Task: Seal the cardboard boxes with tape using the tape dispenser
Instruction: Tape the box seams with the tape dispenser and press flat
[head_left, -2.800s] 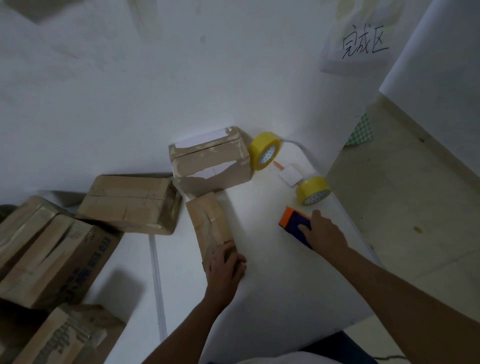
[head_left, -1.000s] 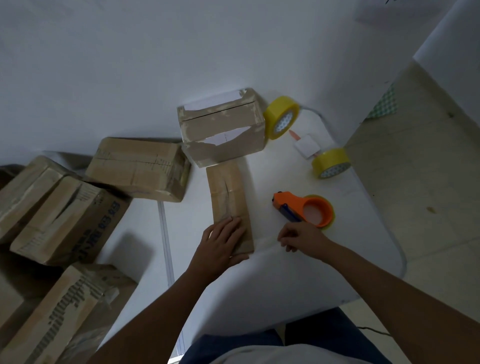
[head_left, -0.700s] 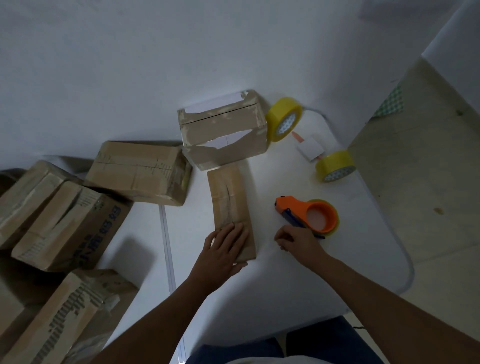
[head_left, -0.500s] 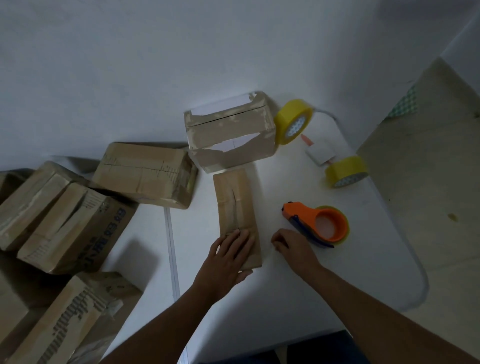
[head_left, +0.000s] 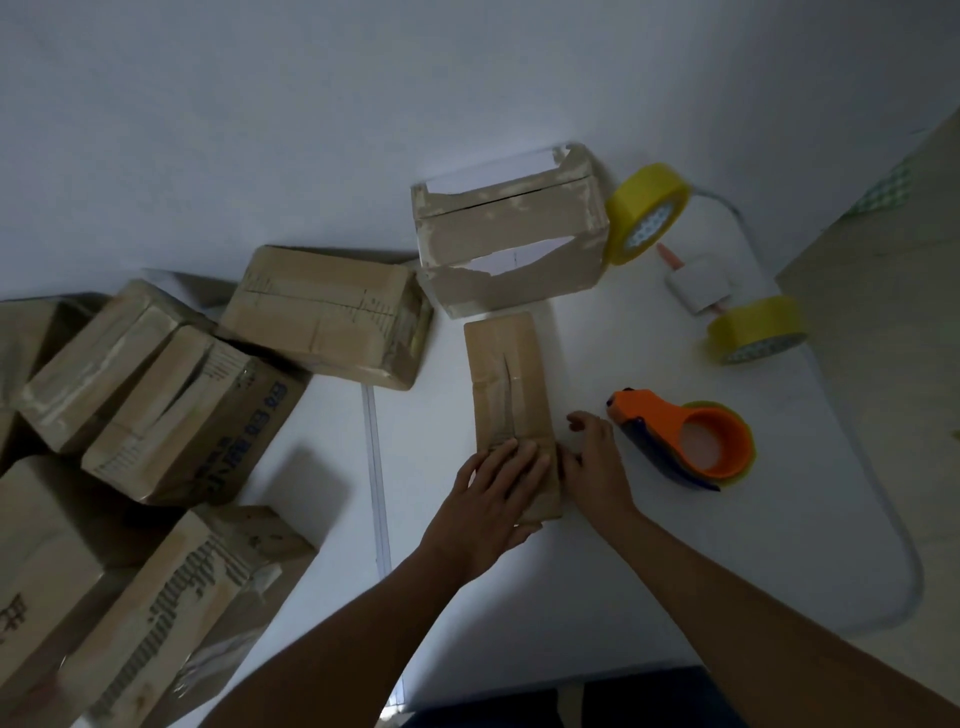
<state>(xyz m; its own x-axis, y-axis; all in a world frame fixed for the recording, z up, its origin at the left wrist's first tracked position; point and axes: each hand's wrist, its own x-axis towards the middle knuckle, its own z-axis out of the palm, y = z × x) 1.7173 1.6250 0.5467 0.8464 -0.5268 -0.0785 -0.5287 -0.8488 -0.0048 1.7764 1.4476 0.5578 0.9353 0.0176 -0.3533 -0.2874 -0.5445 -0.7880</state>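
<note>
**Both hands now at the narrow box, dispenser set down beside it**

Left of the narrow box (head_left: 511, 410), a heap of cardboard boxes (head_left: 171, 410) lies as before on the neighbouring white surface. The left hand (head_left: 493, 499) rests flat with straight fingers on the narrow box's near end, where it already lay half a second ago. The right hand (head_left: 597, 467), which was apart from the box then, has moved in and now touches its right edge, fingers loosely bent and holding nothing that I can see. Right of the narrow box the orange tape dispenser (head_left: 685, 441) lies on its side, unheld, just beside the right hand. Beyond the narrow box stands a torn larger box (head_left: 511, 244), with two yellow tape rolls (head_left: 647, 210) (head_left: 756, 330) to its right. All sit on a white table (head_left: 649, 571) against a white wall (head_left: 311, 104); beige floor (head_left: 893, 260) shows right of the table
</note>
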